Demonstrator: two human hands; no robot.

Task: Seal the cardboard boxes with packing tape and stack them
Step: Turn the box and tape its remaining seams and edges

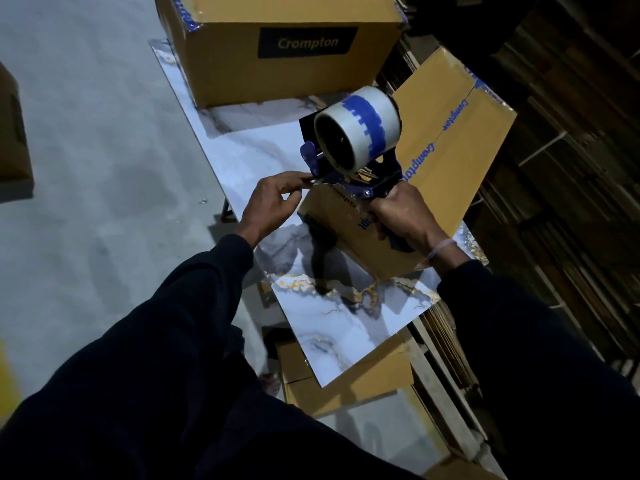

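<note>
item, floor (86,140): grey, one partial brown carton (10,133) at the far left edge, cut off by the frame.
item, surface (346,323): one marbled white sheet with gold and grey veins, running from upper left to lower right; flat cardboard pieces (346,382) show under its near edge.
item, large box (287,46): one, upright at the far end of the surface, flaps closed, blue printed tape at its top left corner, a dark label reading "crompton" on the facing side. contents not visible.
item, left hand (268,206): one, dark sleeve, thumb and fingers (298,178) drawn narrow in a pinch at the front edge of the dispenser, seemingly on the loose tape end, though the strip is too thin and dim to be certain.
item, tape dispenser (349,168): one, blue frame, held above the small box, carrying one tape roll (360,128), clear with a blue printed band, standing up and tilted left.
item, small box (433,161): one, closed, tilted on the surface beneath and behind the dispenser, one strip of blue "crompton" tape along its centre seam. contents not visible.
item, right hand (405,216): one, fingers wrapped tight round the dispenser handle, a pale thread band at the wrist.
item, stacked flat cartons (571,168): many, dim, along the right side.
</note>
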